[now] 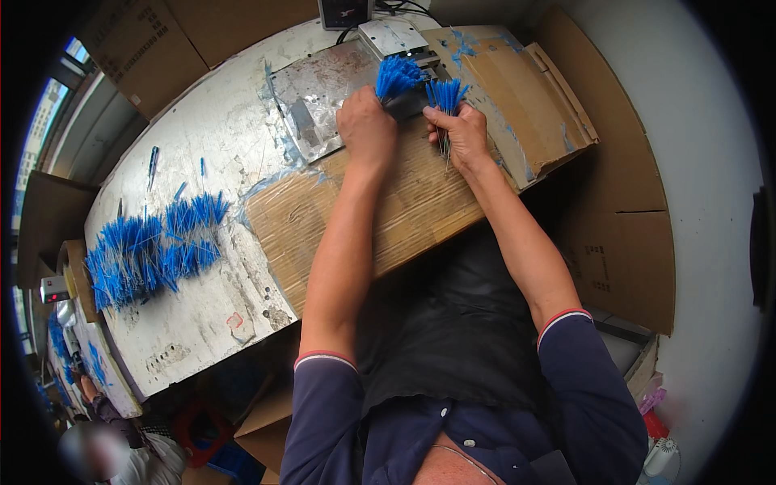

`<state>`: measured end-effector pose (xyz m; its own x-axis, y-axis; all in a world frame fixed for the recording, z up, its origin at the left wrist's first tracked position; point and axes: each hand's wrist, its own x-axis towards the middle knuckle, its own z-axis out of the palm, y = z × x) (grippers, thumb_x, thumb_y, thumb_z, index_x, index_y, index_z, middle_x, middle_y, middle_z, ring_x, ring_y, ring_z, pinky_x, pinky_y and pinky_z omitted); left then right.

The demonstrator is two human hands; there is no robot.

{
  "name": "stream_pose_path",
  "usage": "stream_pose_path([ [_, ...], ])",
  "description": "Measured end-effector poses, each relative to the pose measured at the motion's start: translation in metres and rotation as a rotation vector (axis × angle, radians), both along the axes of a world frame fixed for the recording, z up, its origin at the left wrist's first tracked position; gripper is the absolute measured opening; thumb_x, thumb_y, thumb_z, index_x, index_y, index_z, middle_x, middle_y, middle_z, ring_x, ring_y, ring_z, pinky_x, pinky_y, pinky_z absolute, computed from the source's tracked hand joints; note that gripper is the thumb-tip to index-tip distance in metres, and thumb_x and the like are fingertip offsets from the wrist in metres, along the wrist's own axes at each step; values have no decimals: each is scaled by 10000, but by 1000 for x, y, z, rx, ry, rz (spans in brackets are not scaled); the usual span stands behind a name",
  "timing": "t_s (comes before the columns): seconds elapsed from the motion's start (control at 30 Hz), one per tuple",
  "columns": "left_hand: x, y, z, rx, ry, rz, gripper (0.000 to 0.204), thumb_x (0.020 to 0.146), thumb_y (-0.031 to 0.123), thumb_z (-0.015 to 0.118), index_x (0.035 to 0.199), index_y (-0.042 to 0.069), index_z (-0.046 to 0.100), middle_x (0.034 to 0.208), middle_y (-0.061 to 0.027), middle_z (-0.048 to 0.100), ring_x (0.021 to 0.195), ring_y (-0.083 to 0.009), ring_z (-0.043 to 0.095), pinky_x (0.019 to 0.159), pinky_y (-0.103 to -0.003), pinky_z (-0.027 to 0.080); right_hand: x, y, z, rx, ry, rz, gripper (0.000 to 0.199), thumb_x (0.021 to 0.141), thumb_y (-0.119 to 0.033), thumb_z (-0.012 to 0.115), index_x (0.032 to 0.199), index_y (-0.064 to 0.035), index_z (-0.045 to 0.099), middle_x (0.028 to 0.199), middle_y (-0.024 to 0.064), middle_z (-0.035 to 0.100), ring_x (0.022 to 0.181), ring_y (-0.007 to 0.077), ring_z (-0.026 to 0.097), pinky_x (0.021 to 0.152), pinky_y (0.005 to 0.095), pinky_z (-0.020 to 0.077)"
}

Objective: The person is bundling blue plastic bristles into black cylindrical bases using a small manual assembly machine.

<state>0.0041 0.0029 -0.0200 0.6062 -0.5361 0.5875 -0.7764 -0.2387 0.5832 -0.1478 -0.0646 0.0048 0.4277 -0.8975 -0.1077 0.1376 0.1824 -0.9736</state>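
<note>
My left hand (366, 125) is closed around the lower part of a thick bundle of blue-ended wires (398, 77), whose blue ends fan out above the fist. To its right, my right hand (461, 136) pinches a smaller bundle of blue-ended wires (446, 94) between thumb and fingers. Thin bare wire tails hang below that hand. Both bundles are held upright, apart from each other, in front of a small white metal machine (392, 37). Its working part is partly hidden by the left bundle.
A long pile of blue-ended wires (153, 249) lies on the worn white table (202, 339) at left, near a pen (153, 166). Cardboard (323, 222) covers the table's front edge; a cardboard box (529, 101) lies right of the machine. Another person (149, 457) works at lower left.
</note>
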Motion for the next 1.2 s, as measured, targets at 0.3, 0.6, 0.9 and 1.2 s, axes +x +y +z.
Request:
stream_pose_path([
  [0.3,1,3,9,-207,274,11,186,891,81,644,1076,93,661,953,-178,700,907,-412,664,785,-483,502,10,-15,6,66,-5,-90,219,809,43,756,957,25,596,776,92,651,574,168,657,447,271,555],
  [0.6,3,3,6,-224,397,13,180,882,57,678,1060,74,653,923,-192,705,868,-427,677,756,-497,504,39,-28,13,-23,196,-163,243,792,70,761,917,25,557,782,114,654,588,178,661,450,290,570],
  [0.9,0,2,9,-200,309,40,178,894,59,650,1070,72,636,907,-199,690,883,-429,652,781,-525,485,37,-28,9,-22,146,-167,179,831,38,732,942,42,592,787,119,667,608,190,674,471,298,588],
  [1.2,-1,2,8,-83,167,-33,129,829,12,622,949,55,642,872,-177,680,843,-418,645,759,-520,483,14,-25,-1,161,-199,-33,143,860,27,706,980,36,629,864,104,673,656,216,687,577,330,647],
])
